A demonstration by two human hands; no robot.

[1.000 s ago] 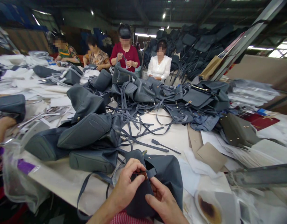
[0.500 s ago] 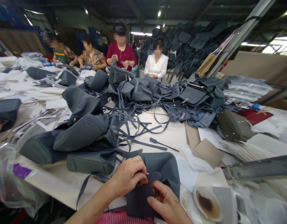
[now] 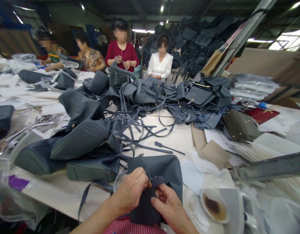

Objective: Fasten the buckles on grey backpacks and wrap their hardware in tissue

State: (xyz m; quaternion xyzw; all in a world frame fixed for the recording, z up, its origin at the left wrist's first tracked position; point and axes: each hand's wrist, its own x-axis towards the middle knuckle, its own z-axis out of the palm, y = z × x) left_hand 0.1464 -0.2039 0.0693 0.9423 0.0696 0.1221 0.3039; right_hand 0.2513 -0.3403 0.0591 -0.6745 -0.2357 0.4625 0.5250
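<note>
A dark blue-grey handbag [image 3: 164,165] lies at the table's front edge, partly over my lap. Its short strap tab [image 3: 156,181] sticks out to the right from a gold-coloured buckle [image 3: 149,184]. My left hand [image 3: 134,185] is closed at the buckle, with thumb and fingers pinching strap and metal together. Just right of it, my right hand [image 3: 168,200] has curled fingers under the tab's end and the thumb pressed on the bag's front. How firmly those fingers grip the bag is partly hidden.
Blue-grey bags [image 3: 79,139] are heaped at the left, with more bags [image 3: 145,91] across the middle. Loose straps [image 3: 140,139] lie on the table. A stained bowl [image 3: 214,206] sits at right, below a metal bar [image 3: 274,167]. Several co-workers, one in a red top [image 3: 122,53], are opposite.
The view has shifted slightly, so the piles appear a little further left. My left hand's fingers have closed more over the buckle. The right hand stays beside the strap tab.
</note>
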